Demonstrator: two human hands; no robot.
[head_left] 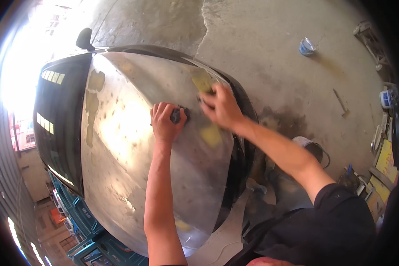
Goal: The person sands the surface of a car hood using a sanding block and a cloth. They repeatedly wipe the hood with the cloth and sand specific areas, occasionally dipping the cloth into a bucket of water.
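Note:
The car hood (124,164) is bare and grey, with dark spots and yellow-green filler patches (211,135). On its middle, my left hand (164,122) is closed round a dark, crumpled wad (179,115), which may be a cloth or pad. Toward the front edge, my right hand (222,106) is over the hood beside another filler patch (201,82). Motion blurs its curled fingers. Something small and dark shows at their tips, but I cannot make out its kind.
The car's windshield (62,119) and side mirror (84,39) lie left. A blue-and-white bucket (307,46) and a hammer-like tool (340,103) are on the concrete floor. Another bucket (312,148) is near my right arm. Teal cases (82,215) line the car's near side.

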